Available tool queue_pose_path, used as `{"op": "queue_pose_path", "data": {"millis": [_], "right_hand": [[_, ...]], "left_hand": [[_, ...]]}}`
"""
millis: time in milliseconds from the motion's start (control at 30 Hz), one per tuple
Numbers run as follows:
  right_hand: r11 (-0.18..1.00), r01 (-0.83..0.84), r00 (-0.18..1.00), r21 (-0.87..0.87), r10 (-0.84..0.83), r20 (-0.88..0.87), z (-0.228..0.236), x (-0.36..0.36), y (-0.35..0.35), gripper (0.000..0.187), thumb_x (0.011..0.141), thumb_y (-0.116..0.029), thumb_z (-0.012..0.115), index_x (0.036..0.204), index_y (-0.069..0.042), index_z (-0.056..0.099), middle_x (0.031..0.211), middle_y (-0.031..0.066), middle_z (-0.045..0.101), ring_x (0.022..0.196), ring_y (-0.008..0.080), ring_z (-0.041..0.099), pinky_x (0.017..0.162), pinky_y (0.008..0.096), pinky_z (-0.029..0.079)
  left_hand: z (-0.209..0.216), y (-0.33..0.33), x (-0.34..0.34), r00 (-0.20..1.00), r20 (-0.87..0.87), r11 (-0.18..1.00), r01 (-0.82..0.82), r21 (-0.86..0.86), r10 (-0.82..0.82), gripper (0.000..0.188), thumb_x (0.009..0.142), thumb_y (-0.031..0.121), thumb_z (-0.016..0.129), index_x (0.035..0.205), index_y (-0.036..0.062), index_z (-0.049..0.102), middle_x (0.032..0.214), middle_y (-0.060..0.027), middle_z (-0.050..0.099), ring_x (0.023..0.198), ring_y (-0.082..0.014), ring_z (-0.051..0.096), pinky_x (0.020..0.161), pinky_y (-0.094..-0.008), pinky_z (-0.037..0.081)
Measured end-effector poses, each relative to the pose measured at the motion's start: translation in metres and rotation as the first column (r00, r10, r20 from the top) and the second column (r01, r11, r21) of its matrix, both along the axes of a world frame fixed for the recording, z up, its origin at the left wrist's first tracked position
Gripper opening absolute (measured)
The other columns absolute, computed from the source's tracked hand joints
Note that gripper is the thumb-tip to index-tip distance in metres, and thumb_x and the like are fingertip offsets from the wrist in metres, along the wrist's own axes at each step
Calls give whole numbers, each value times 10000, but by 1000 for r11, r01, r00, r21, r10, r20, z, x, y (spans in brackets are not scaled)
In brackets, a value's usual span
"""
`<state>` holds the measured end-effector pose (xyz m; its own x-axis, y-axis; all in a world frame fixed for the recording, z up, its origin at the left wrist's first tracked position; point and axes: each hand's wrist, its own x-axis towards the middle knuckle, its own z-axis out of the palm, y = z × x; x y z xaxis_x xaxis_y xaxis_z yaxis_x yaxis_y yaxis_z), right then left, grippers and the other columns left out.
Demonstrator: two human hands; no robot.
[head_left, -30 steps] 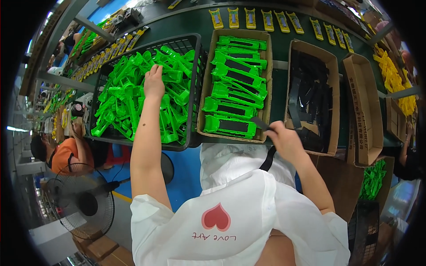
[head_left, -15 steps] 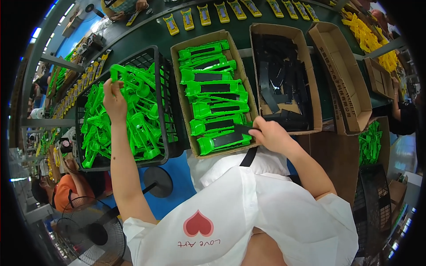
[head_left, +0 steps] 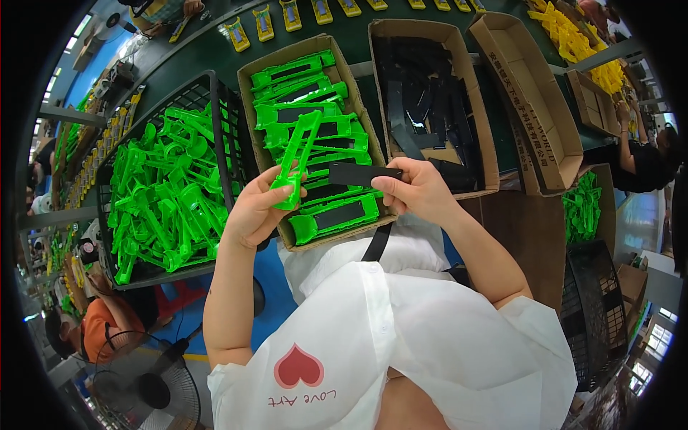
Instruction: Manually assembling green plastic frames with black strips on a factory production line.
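- Factory line, dark green worktable (head_left: 215,54) with boxes side by side, other workers at the edges.
- Held upright in the left hand (head_left: 259,209): a green plastic frame (head_left: 297,154), fingers clenched around its lower end, above the near edge of the middle cardboard box (head_left: 247,79).
- Pinched flat in the right hand (head_left: 418,190): a black insert strip (head_left: 362,174), its free end pointing at the frame, just beside it.
- Probably the joining step; best to line the strip with the frame's window, keep both level, press evenly without bending.
- In the middle box: finished green pieces with black centres (head_left: 337,215).
- Left: black wire crate of bare green frames (head_left: 168,193). Right: box of loose black strips (head_left: 430,107), then an empty carton (head_left: 534,93).
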<state>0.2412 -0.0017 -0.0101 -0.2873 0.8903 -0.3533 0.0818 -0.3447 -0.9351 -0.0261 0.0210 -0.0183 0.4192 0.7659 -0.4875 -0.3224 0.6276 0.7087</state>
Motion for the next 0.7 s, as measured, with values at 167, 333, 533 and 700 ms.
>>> {"op": "queue_pose_path", "data": {"millis": [167,333,533,700], "right_hand": [[999,-16,999,48,14,41,3,7,-3,184,841,-188,549,795,-13,518,543,10,518,408,40,412,388,190,320],[988,-152,980,-24,154,126,19,4,-3,186,853,-187,529,804,-8,520,507,5,507,391,42,407,384,191,315],[982,-186,955,-10,183,235,12,-12,-2,202,843,-189,543,781,2,521,490,16,514,379,47,427,373,196,316],[980,-193,905,39,162,394,13,-20,-2,207,839,-181,547,751,4,519,479,20,508,371,51,431,364,197,310]], "left_hand": [[-15,-20,10,928,-362,992,-46,121,87,249,801,60,579,1047,23,566,930,-49,613,769,-122,567,659,-239,470],[-5,-27,18,955,-294,981,79,178,-24,217,816,115,573,985,-21,574,836,-73,607,711,-120,561,560,-243,461],[-3,-32,20,943,-312,981,155,114,-113,216,833,135,549,992,-10,566,801,-74,607,655,-156,607,502,-241,465],[-10,-34,19,954,-291,989,106,104,-71,201,821,121,565,969,-15,562,772,-92,598,623,-188,606,475,-254,454]]}}
